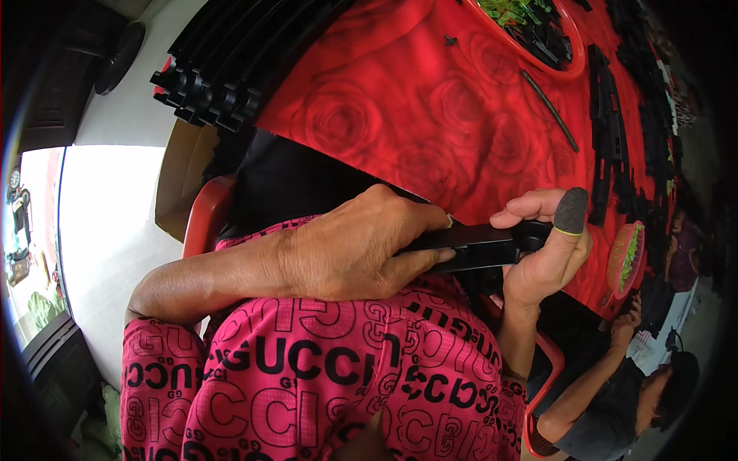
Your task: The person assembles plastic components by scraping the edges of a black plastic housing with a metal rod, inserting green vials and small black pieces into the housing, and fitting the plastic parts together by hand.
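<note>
A black plastic part (pixel 486 252), long with a round opening near one end, lies between my two hands just in front of my body. My left hand (pixel 377 246) grips its left end, fingers and thumb closed around it. Around the right end, by the round opening, my right hand (pixel 542 246) is closed, and its thumb wears a grey finger cot (pixel 570 211). What the fingers do on the underside is hidden. Beyond the part lies the edge of a table with a red rose-print cover (pixel 346 115).
Long black plastic strips (pixel 246 61) are stacked at the far left of the table. A red basin (pixel 573 58) holds black and green pieces. More black parts (pixel 607 115) lie at the right, near a pink basket (pixel 626 261) of green pieces. Another person (pixel 615 399) sits at the lower right.
</note>
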The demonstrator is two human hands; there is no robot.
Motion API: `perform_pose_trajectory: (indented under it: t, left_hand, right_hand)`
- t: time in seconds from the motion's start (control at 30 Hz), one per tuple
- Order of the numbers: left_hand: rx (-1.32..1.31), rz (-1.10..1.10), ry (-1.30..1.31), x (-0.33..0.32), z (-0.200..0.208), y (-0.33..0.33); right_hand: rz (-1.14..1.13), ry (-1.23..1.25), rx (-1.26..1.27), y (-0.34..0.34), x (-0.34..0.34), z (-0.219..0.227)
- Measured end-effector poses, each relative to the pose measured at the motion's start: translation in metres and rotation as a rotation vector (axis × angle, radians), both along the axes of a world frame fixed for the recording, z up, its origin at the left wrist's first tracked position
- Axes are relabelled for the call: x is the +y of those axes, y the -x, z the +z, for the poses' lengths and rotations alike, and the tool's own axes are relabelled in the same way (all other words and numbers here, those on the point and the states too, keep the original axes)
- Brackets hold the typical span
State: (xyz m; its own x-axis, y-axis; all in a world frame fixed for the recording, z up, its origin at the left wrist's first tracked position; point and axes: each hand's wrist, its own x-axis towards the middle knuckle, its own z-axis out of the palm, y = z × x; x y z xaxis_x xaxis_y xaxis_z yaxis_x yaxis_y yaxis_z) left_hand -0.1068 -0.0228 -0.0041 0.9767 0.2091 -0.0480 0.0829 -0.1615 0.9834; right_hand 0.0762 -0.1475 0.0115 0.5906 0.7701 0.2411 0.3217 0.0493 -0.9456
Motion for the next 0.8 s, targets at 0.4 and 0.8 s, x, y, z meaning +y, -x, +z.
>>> perform_pose_trajectory:
  t: [0.4, 0.8]
  left_hand:
    - [0.136, 0.013, 0.002, -0.006, 0.000, -0.003]
    - [0.195, 0.017, -0.187, 0.003, 0.008, -0.018]
  right_hand:
    - [-0.024, 0.024, -0.110, 0.003, -0.003, -0.006]
    - [-0.123, 0.089, 0.101, -0.017, 0.007, -0.011]
